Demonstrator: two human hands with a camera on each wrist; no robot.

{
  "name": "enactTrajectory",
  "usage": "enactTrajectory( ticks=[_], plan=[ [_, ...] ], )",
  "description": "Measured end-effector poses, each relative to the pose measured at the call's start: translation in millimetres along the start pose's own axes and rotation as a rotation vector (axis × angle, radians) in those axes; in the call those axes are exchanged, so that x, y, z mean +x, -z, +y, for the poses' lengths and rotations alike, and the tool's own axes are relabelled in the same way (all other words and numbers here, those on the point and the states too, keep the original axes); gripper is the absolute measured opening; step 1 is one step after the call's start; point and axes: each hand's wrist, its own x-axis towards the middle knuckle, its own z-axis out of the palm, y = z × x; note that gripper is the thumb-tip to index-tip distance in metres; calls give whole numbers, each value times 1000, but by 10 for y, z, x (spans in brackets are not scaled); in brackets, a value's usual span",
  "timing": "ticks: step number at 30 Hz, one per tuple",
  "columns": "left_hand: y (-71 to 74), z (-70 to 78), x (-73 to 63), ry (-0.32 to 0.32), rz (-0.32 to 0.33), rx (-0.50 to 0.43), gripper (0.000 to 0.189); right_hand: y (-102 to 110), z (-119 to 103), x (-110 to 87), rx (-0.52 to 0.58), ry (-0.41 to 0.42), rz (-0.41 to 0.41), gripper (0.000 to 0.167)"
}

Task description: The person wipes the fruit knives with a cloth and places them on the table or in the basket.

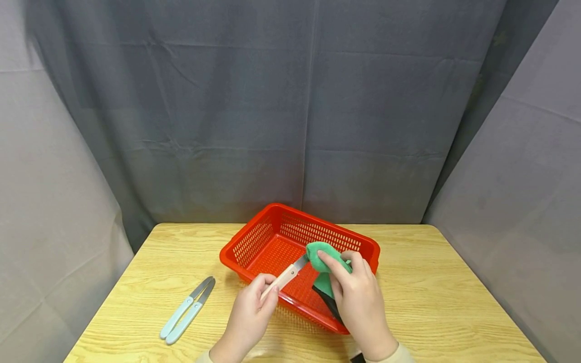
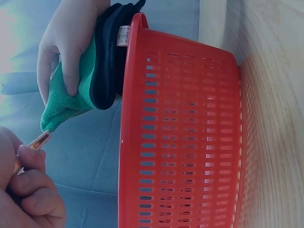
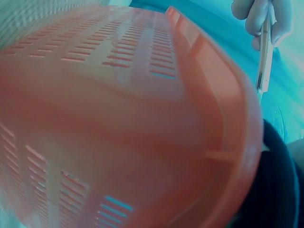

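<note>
My left hand (image 1: 251, 312) grips the cream handle of a knife (image 1: 285, 279) that points up to the right over the basket. Around the blade, my right hand (image 1: 360, 297) pinches a green cloth (image 1: 324, 256), which covers the tip. The dark-edged part of the cloth hangs down inside the red basket (image 1: 254, 225). In the left wrist view, the fingers of the right hand (image 2: 71, 52) press on the green cloth (image 2: 85, 78) where it meets the knife (image 2: 40, 140). The right wrist view shows the knife handle (image 3: 266, 61) beyond the basket rim.
Two knives with light blue handles (image 1: 183, 317) lie side by side on the wooden table (image 1: 449, 302), left of the basket. Grey curtains (image 1: 236, 111) stand behind the table and along both sides.
</note>
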Motion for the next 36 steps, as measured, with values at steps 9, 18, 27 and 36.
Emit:
enactTrajectory(
  ticks=[9, 18, 27, 36],
  plan=[
    [-4, -2, -2, 3, 6, 2, 8, 14, 37, 15, -21, -35, 12, 57],
    [4, -5, 12, 53, 16, 49, 5, 62, 40, 29, -32, -56, 20, 58],
    [43, 15, 31, 90, 1, 110, 4, 98, 31, 37, -28, -55, 35, 60],
    [103, 43, 95, 38, 8, 195, 7, 116, 25, 41, -26, -46, 62, 61]
  ],
)
